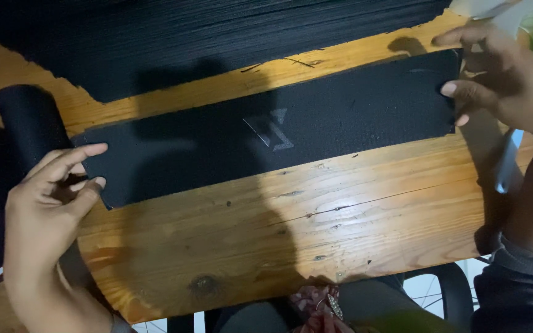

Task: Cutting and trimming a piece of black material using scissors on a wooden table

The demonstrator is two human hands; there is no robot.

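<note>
On the varnished wooden tabletop, the left hand and right hand pinch opposite ends of a gritty black rectangular sheet, fingers closed on its edges, keeping it flat.

Left hand sitting lower left of frame, fingers extending flat, thumb tucking under. Right hand reaching in at upper right, index and thumb pinching.

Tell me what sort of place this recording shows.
Probably a home or hobby workspace, not a factory. A worn, knotty wooden tabletop bears a long black gritty sheet, which the left hand and right hand hold flat at each end. A black chair base shows below the table's edge.
</note>
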